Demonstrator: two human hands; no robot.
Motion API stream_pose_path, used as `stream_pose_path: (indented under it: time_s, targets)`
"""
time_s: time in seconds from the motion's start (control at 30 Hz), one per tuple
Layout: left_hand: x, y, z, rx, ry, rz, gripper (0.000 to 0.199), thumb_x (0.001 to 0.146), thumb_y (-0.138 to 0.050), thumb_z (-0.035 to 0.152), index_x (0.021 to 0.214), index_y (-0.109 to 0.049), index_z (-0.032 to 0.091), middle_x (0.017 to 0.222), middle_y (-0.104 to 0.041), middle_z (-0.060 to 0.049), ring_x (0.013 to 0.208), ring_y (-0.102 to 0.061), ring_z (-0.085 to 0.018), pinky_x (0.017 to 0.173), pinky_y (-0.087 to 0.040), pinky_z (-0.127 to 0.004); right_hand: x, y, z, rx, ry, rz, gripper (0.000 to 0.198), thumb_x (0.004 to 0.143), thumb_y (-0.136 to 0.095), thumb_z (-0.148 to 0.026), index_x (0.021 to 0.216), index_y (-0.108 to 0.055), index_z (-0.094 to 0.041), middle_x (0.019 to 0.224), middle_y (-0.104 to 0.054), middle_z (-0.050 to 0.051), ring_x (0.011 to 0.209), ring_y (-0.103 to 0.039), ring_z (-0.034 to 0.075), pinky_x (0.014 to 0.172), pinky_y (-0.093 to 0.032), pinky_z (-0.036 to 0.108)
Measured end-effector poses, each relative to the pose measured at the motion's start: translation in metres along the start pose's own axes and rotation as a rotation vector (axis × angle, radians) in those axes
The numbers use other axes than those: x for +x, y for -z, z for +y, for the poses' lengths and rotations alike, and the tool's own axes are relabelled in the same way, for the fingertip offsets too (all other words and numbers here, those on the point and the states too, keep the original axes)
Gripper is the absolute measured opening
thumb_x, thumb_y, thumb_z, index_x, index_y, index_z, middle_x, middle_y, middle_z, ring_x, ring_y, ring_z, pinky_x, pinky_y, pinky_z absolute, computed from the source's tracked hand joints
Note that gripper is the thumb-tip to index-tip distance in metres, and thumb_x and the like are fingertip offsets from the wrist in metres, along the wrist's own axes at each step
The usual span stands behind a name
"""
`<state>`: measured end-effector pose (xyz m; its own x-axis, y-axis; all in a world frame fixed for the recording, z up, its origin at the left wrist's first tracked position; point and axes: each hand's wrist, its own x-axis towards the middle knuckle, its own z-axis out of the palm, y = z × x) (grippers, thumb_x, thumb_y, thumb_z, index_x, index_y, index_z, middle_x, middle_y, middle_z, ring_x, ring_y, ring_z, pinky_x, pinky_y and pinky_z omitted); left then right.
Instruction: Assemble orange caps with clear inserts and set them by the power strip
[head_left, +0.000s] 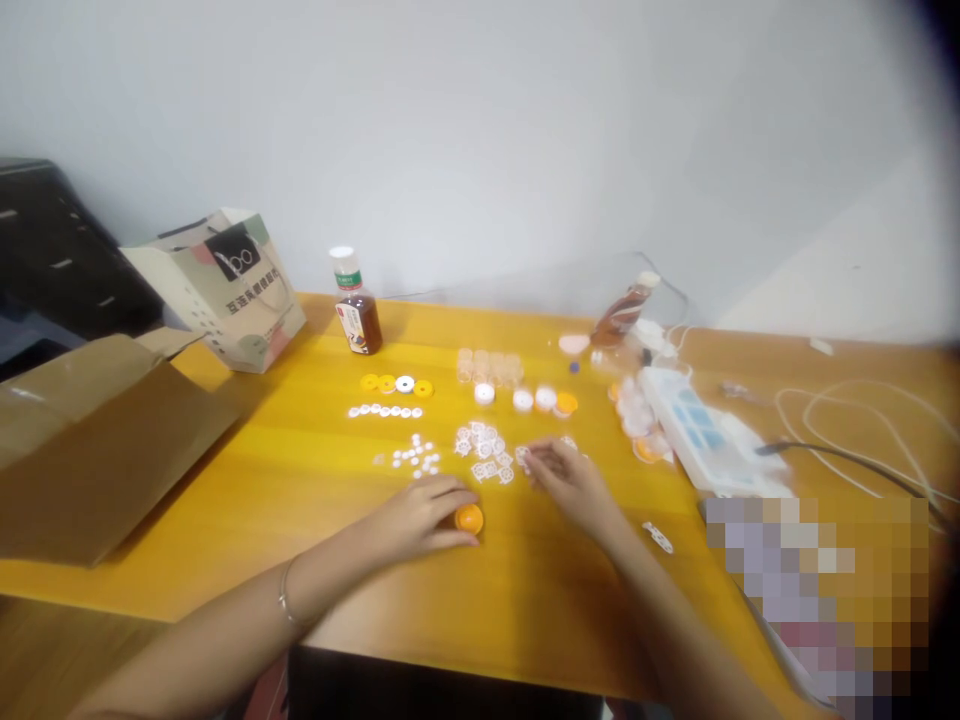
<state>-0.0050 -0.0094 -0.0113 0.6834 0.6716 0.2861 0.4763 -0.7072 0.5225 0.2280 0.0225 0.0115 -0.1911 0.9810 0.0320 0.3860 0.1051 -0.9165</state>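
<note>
Currently, my left hand (431, 512) has its grip curled round an orange cap (469, 519) on the table (517, 610), nearer the front edge than the pile of white cutouts (484, 440). My right hand (568, 482) has its fingertips drawn together at one white piece (522, 456) beside that pile; whether that grip holds it, I cannot tell.

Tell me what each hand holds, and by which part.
Left hand: orange cap, by its side. Right hand: fingers at a white piece; grip unclear.
</note>
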Motion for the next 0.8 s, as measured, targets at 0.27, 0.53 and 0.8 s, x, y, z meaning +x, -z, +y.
stream_pose_path:
  time_s: [0.27,0.53,0.8]
  targets:
    - [0.002,0.001,-0.008,0.016,0.112,0.193,0.023,0.087,-0.046,0.027,0.105,-0.057,0.018,0.096,-0.061,-0.007,0.089,-0.056,-0.016,0.081,-0.045,-0.030,-0.003,-0.047,0.005,0.666,-0.210,0.007,0.032,0.062,-0.072,-0.039,0.080,-0.053,-0.020,0.070,-0.066,-0.002,0.068,-0.064,0.014,0.073,-0.050,0.029]
    - [0.015,0.005,-0.030,0.061,0.163,0.234,0.021,0.087,-0.042,0.021,0.098,-0.060,0.017,0.090,-0.060,-0.006,0.083,-0.056,-0.015,0.076,-0.045,-0.028,-0.004,-0.063,0.016,0.734,-0.273,0.026,0.031,0.058,-0.075,-0.037,0.070,-0.055,-0.018,0.070,-0.067,0.000,0.073,-0.064,0.016,0.078,-0.050,0.033]
    - [0.037,-0.004,-0.049,0.303,0.106,0.180,0.021,0.088,-0.043,0.026,0.091,-0.061,0.017,0.090,-0.059,-0.007,0.085,-0.053,-0.018,0.079,-0.042,-0.031,-0.004,-0.062,0.015,0.734,-0.267,0.008,0.029,0.058,-0.075,-0.034,0.070,-0.054,-0.018,0.070,-0.068,0.000,0.071,-0.065,0.015,0.077,-0.051,0.031]
